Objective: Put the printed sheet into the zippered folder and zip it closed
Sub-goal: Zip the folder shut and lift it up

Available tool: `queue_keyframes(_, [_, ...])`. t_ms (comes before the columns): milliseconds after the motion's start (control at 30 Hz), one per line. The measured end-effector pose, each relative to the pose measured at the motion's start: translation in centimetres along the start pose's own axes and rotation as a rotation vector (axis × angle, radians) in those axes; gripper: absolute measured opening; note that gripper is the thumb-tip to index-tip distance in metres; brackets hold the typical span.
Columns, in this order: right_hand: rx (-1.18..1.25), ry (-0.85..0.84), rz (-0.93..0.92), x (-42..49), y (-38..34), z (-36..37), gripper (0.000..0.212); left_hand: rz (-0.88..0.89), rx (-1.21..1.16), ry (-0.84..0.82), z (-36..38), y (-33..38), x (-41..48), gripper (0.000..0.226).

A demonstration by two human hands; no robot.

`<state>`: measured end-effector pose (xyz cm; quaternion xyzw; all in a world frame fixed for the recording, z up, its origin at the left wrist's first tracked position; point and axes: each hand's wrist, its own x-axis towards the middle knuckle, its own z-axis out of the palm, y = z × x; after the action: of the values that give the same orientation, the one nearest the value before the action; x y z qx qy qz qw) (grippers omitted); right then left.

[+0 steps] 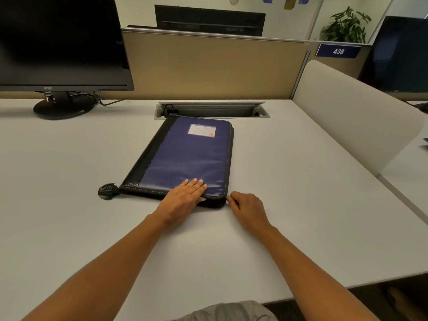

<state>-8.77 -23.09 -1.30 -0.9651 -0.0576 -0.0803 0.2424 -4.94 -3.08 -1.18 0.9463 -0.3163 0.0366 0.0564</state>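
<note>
One zippered folder (pixel 185 156), blue with a black spine strip, lies closed and flat in the middle of the desk (pixel 301 205). Its far end touches the rim of the one cable tray (pixel 212 109) sunk in near the desk's back edge. It carries one white label (pixel 202 130) near its far end, and one black tab (pixel 107 191) sticks out from its near left corner. No sheet shows outside it.

Two bare hands are at its near edge. The left hand (pixel 183 200) rests flat on the cover, its four fingers straight and close together, the thumb along the folder's edge. The right hand (pixel 249 208) sits at the near right corner, fingers curled, thumb and forefinger pinched together against the zip edge. What lies between them is too small to make out.

Three dark monitors are in view: one monitor (pixel 58 42) at the desk's back left corner, one second screen (pixel 209 20) beyond the tan partition (pixel 208 66), and one third screen (pixel 398 54) at far right. One white divider (pixel 347 117) stands along the desk's right edge. Behind it are one blue plate (pixel 338 51) reading 438 and one potted plant (pixel 346 26).
</note>
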Motion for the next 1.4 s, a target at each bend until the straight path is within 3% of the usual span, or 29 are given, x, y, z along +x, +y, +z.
queue_keyframes(267, [-0.061, 0.023, 0.016, 0.9, 0.0, 0.1, 0.037, 0.002, 0.018, 0.005, -0.1, -0.2, -0.8, 0.048])
queue_keyframes(533, [0.175, 0.119, 0.025, 0.8, -0.1, 0.2, 0.016, -0.151, -0.029, 0.072, -0.3, 2.7, 0.5, 0.061])
queue_keyframes(633, [0.287, 0.129, 0.114, 0.8, -0.6, 0.2, 0.014, -0.184, -0.026, 0.004, 0.0, 3.7, 1.9, 0.070])
queue_keyframes(767, [0.327, 0.139, 0.182, 0.6, -0.7, 0.2, 0.012, -0.180, 0.039, -0.125, 0.4, 3.6, 2.6, 0.063])
queue_keyframes(1000, [0.250, 0.141, 0.272, 1.2, -1.6, 0.7, 0.013, -0.073, 0.099, -0.189, 0.1, 2.9, 1.7, 0.057])
queue_keyframes(1400, [0.198, 0.172, 0.344, 1.9, -1.8, 1.1, 0.018, -0.077, 0.090, -0.236, -0.1, 3.0, 1.6, 0.056])
